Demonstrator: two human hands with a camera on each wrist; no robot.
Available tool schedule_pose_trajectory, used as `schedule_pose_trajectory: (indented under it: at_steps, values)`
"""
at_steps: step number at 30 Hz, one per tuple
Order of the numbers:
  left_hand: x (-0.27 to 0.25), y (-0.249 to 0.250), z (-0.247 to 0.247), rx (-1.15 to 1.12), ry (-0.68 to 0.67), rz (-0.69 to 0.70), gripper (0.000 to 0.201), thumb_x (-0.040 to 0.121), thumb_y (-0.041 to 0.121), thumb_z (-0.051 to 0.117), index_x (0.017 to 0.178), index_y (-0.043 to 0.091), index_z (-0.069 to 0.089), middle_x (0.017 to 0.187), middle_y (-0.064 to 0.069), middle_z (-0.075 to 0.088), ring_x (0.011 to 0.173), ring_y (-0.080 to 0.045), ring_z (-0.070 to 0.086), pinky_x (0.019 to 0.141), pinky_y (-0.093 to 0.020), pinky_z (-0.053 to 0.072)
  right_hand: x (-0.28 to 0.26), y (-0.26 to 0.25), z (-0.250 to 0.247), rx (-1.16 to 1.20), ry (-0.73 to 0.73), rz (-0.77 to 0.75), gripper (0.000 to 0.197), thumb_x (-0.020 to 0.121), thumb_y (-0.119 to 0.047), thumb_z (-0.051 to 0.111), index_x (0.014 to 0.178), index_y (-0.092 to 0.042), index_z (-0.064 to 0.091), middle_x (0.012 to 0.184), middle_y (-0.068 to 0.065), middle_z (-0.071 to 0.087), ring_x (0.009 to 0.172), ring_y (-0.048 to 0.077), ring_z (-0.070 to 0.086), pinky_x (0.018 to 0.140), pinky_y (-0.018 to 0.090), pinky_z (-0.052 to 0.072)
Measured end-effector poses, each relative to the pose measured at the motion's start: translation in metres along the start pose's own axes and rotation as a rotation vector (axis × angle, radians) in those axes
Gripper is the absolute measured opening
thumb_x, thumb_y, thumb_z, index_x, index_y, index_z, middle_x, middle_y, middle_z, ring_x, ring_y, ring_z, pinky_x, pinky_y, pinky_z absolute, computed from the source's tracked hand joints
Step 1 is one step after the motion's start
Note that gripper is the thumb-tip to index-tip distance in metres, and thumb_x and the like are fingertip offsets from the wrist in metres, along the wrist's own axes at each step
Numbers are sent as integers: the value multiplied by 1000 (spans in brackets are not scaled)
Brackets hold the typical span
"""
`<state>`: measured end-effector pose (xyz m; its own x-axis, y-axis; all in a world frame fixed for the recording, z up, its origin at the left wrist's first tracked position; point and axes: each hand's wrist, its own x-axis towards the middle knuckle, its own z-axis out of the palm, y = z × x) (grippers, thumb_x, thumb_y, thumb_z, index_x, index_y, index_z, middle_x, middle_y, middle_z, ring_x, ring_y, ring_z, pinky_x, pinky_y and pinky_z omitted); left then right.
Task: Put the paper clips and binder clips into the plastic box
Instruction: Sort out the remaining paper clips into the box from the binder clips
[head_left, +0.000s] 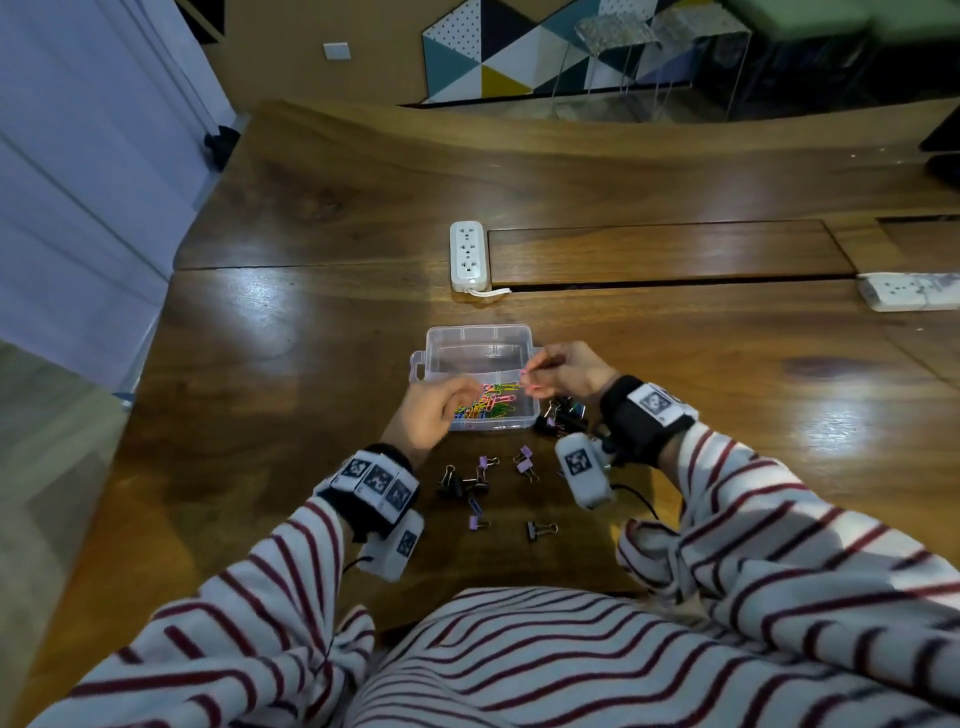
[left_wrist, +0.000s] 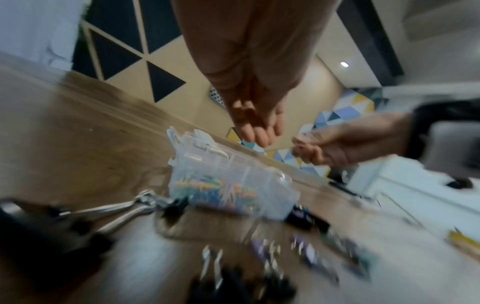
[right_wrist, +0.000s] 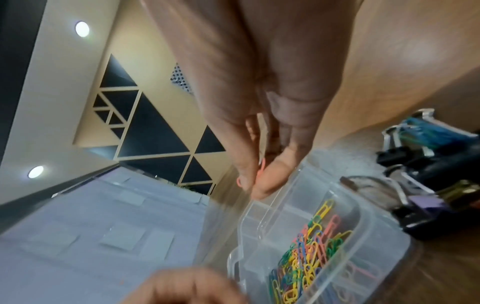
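Pink clip poised over the box, ready to drop

On the left, the left hand (head_left: 434, 415) hovers at the near-left corner of the plastic box (head_left: 431, 347), fingers loosely bent and apparently empty, though the wrist view is blurred. In the middle, a heap of coloured paper clips (head_left: 485, 404), too many to count, fills the near compartment; the far one looks bare. To the right, the right hand (head_left: 569, 370) pinches one pink paper clip (right_wrist: 260, 171) between thumb and forefinger, long axis about upright, just above the box's right rim, so the drop lies down and slightly left. Some nine binder clips (head_left: 480, 483) sit loose on the table (head_left: 311, 312) nearer the person, with a dark cluster (head_left: 558, 415) touching the box's right side.
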<state>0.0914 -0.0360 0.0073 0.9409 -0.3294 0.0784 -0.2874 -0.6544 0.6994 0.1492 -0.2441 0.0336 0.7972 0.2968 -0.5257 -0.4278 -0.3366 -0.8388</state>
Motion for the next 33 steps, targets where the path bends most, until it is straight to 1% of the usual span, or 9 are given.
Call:
schedule_pose_trajectory:
  at_steps: [2, 5, 8, 10, 13, 18, 25, 28, 33]
  values:
    - [-23, -1, 6, 120, -191, 122, 27, 88, -2, 44, 107, 1, 63, 109, -16, 65, 100, -24, 63, 90, -23, 47, 9, -6, 7, -21, 6, -24, 13, 81, 6, 59, 77, -7, 57, 81, 6, 62, 74, 15, 62, 67, 22, 55]
    - [-52, -3, 20, 330, -516, 116, 31, 89, 4, 50, 119, 11, 57, 125, -9, 55, 114, -21, 53, 95, -27, 45, 13, -10, 19, -273, -20, -79, 9, 83, 1, 59, 87, -5, 64, 91, 4, 64, 81, 13, 61, 76, 22, 52]
    - [-63, -5, 29, 435, -647, 192, 37, 89, 4, 50, 125, 11, 51, 129, -12, 49, 117, -23, 49, 92, -31, 48, 7, -6, 20, -555, 43, -159, 18, 85, -2, 55, 98, -9, 66, 109, 6, 64, 101, 16, 57, 89, 26, 45]
    - [-64, -2, 35, 487, -670, 225, 38, 90, 5, 50, 128, 10, 47, 131, -14, 47, 117, -24, 47, 92, -32, 48, -2, 4, 13, -627, 74, -174, 19, 87, -4, 54, 101, -10, 64, 115, 7, 62, 108, 19, 57, 93, 26, 44]
    - [-59, 4, 42, 540, -698, 214, 36, 91, 8, 49, 126, 10, 46, 130, -13, 45, 116, -23, 44, 92, -32, 47, -15, 27, -10, -693, 98, -154, 17, 87, -5, 54, 99, -12, 63, 117, 10, 62, 111, 23, 57, 100, 36, 45]
    - [-43, 17, 48, 573, -745, 240, 29, 92, 9, 48, 120, 6, 48, 120, -14, 50, 108, -25, 48, 86, -34, 47, -33, 67, -40, -816, 146, -5, 25, 88, -8, 52, 112, -13, 58, 116, 14, 62, 107, 26, 59, 96, 37, 46]
    - [7, 55, 79, 442, -549, 145, 33, 92, 3, 43, 125, 2, 42, 122, -17, 53, 110, -30, 53, 89, -40, 49, -35, 88, -34, -899, 305, 23, 22, 88, -14, 53, 110, -9, 55, 110, 15, 63, 99, 30, 61, 88, 42, 52]
    - [23, 60, 96, 455, -569, 112, 35, 88, -5, 45, 123, -1, 44, 123, -19, 50, 110, -35, 54, 91, -46, 48, -33, 86, -20, -942, 253, -34, 22, 89, -16, 53, 110, -11, 56, 113, 12, 61, 99, 28, 61, 86, 39, 53]
    - [26, 58, 114, 413, -551, 13, 42, 87, 0, 51, 128, -2, 40, 123, -19, 46, 109, -35, 53, 94, -47, 48, -31, 88, -13, -1000, 225, -74, 21, 90, -16, 50, 110, -16, 59, 120, 7, 57, 102, 25, 60, 83, 33, 52]
